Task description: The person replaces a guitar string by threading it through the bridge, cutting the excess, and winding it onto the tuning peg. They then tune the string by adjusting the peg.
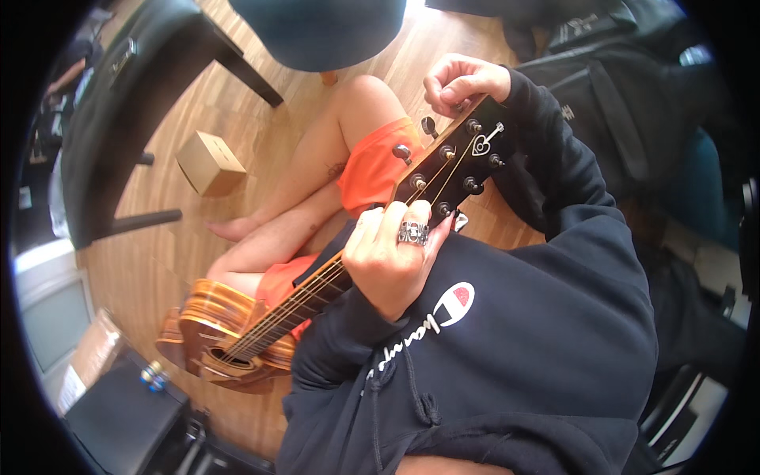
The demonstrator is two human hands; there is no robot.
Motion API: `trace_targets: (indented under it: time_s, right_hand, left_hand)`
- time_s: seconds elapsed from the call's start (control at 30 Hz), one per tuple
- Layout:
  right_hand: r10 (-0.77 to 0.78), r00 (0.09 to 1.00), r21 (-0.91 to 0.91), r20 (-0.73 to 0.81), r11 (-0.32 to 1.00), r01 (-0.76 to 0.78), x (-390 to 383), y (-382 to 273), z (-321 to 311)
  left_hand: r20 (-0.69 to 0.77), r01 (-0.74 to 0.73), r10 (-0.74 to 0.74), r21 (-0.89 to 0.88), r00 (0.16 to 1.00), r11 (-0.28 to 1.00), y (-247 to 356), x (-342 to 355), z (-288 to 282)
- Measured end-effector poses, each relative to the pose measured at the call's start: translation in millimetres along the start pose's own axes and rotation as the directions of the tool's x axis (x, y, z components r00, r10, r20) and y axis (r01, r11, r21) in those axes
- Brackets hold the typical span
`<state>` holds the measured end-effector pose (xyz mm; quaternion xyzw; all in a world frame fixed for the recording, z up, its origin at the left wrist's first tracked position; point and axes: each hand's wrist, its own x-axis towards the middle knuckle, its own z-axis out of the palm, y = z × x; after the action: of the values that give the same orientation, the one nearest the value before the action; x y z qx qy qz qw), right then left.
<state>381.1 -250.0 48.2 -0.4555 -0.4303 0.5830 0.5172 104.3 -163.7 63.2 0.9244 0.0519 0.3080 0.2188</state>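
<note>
An acoustic guitar [226, 328] lies slanting across my lap, its striped brown body at the lower left and its black headstock [455, 158] at the upper right. My left hand [392, 257], wearing a chunky silver ring [412, 233], is closed over the neck [305, 297] just below the headstock, its fingers over the strings. At the headstock's far edge my right hand [465, 85] has its fingers curled together on a tuning peg, mostly covered by them. Two more peg knobs [402, 153] stick out along that edge. Strings run to the metal posts [448, 153].
My bare crossed legs [293, 174] and orange shorts [380, 158] lie under the guitar on a wooden floor. A small cardboard box [210, 164] stands beyond my feet, near a black chair [134, 95]. A blue seat [321, 32] is at the top, a black bag [609, 111] at the right.
</note>
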Motion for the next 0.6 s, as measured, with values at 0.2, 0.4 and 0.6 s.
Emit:
trace_targets:
  time_s: [0.2, 0.4, 0.6]
  right_hand:
    - [-0.182, 0.982, 0.202, -0.051, 0.961, 0.188, -27, 23, 12]
    - [-0.095, 0.996, 0.297, 0.0, 0.95, 0.09, -34, 19, 14]
    - [0.041, 0.998, -0.027, 0.047, 0.999, -0.039, -35, -24, 11]
  left_hand:
    - [-0.011, -0.086, 0.086, -0.026, 0.996, 0.996, 13, 0, -1]
    - [0.089, -0.046, 0.044, 0.022, 0.995, 0.999, 27, 1, -10]
    - [0.176, -0.084, 0.058, 0.141, 0.983, 0.986, 36, 17, -11]
